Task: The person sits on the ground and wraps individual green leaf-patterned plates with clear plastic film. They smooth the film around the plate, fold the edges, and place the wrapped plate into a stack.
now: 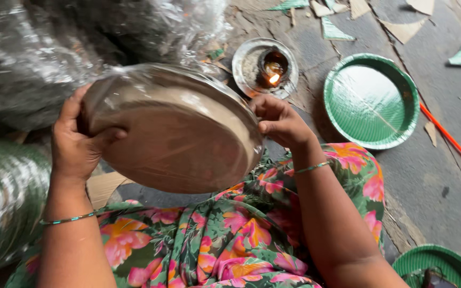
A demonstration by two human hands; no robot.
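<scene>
1. The stack of paper plates (180,136) fills the centre left of the frame, wrapped in clear plastic film, its brown underside facing the camera, tilted and held off the floor over a lap in flowered cloth (230,234).
2. Big plastic-wrapped bundles (38,48) fill the upper left and lower left edge of the frame.
3. A single green plate (372,101) lies on the grey floor (444,160) at upper right; another green plate (438,266) shows in the lower right corner.
4. The left hand (76,144) clasps the stack's left rim, thumb across the brown face, fingers curled behind.
5. The right hand (281,120) pinches the right rim, fingers closed on the film.
6. A small lit oil lamp (272,68) sits in a metal dish at top centre.
7. An orange stick (449,136) lies right of the plate.
</scene>
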